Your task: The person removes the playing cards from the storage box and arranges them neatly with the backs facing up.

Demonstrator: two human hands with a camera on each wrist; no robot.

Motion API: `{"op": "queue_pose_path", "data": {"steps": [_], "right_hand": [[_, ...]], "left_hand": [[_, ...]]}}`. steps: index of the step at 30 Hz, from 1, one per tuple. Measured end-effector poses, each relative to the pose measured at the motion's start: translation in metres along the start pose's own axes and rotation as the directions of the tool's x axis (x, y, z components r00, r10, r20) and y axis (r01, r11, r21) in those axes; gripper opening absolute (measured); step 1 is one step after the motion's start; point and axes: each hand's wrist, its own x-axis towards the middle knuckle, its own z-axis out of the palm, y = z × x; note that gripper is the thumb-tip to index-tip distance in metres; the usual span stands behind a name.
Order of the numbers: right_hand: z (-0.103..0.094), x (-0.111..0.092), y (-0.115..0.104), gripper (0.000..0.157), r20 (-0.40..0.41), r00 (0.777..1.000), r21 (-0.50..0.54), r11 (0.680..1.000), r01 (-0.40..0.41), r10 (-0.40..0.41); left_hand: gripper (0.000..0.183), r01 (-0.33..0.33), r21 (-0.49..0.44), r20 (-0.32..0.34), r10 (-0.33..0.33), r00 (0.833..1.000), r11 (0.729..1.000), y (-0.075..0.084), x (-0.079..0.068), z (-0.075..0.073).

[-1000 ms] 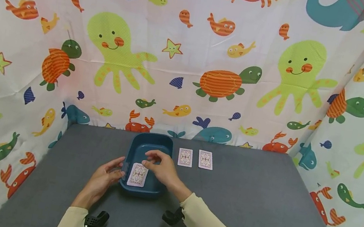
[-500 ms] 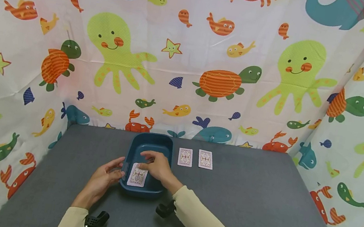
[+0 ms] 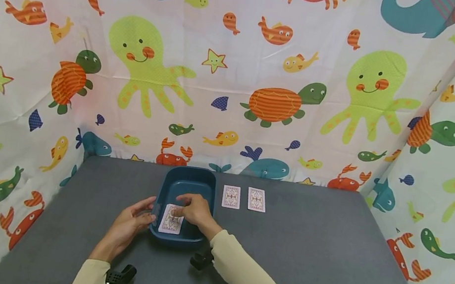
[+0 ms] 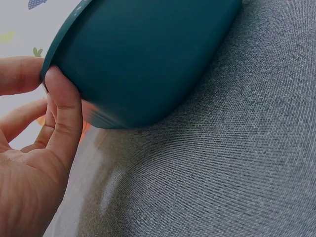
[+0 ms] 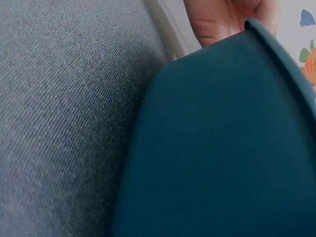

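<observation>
A dark teal rectangular tray [image 3: 212, 184] stands on the grey cloth. Playing cards [image 3: 169, 225] lie inside it, patterned backs up, in its near left part. My left hand [image 3: 129, 222] grips the tray's left rim; the left wrist view has the thumb [image 4: 63, 94] against the outer wall and a finger across the rim. My right hand [image 3: 197, 211] reaches over the right side, its fingertips on the upper right of the top card. Whether they pinch that card is hidden. In the right wrist view the tray's outer wall [image 5: 217, 133] hides the right fingers.
Two playing cards lie back up just right of the tray: a nearer one [image 3: 231, 197] and one farther right [image 3: 257, 199]. Grey cloth [image 3: 303, 255] covers the table. A curtain printed with sea animals [image 3: 236, 88] hangs behind and along the sides.
My right hand has shifted slightly left and lowered its fingertips onto the top card. The left hand, the tray and the two cards outside stay in place.
</observation>
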Motion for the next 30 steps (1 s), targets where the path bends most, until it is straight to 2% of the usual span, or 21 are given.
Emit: {"op": "queue_pose_path", "data": {"steps": [13,21,30], "right_hand": [[0.005,0.004,0.003,0.050,-0.014,0.998,-0.114,0.992,-0.056,0.054],[0.011,0.004,0.005,0.055,-0.044,0.999,-0.222,0.975,-0.028,0.018],[0.013,0.006,0.006,0.049,-0.045,0.999,-0.255,0.967,-0.025,0.014]], "left_hand": [[0.058,0.004,-0.007,-0.005,-0.004,1.000,1.000,0.000,0.000,0.000],[0.058,-0.004,-0.002,-0.007,0.004,1.000,1.000,-0.001,-0.001,0.001],[0.058,-0.003,-0.013,-0.009,0.003,1.000,1.000,0.000,-0.002,0.002]]}}
